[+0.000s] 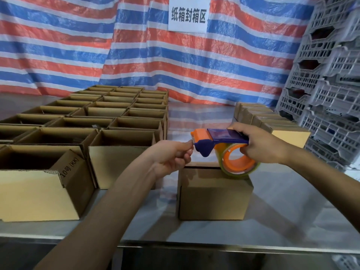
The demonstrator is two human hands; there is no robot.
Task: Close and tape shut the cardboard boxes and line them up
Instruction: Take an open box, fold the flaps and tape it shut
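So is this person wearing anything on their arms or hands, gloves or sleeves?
No. The left hand and right hand are bare: no gloves, rings, watch or wristband show. The left forearm and right forearm are uncovered to the picture's edge, no sleeve in view.

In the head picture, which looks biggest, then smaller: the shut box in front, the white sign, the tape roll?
1. Shut box
2. White sign and tape roll look about alike; the sign hangs farther away.

A white paper sign (188,15) fixed to the red, white and blue striped tarpaulin (78,45) reads "纸箱封箱区". The raised flap of the nearest open brown cardboard box (39,191) is printed "10号 (KK)".
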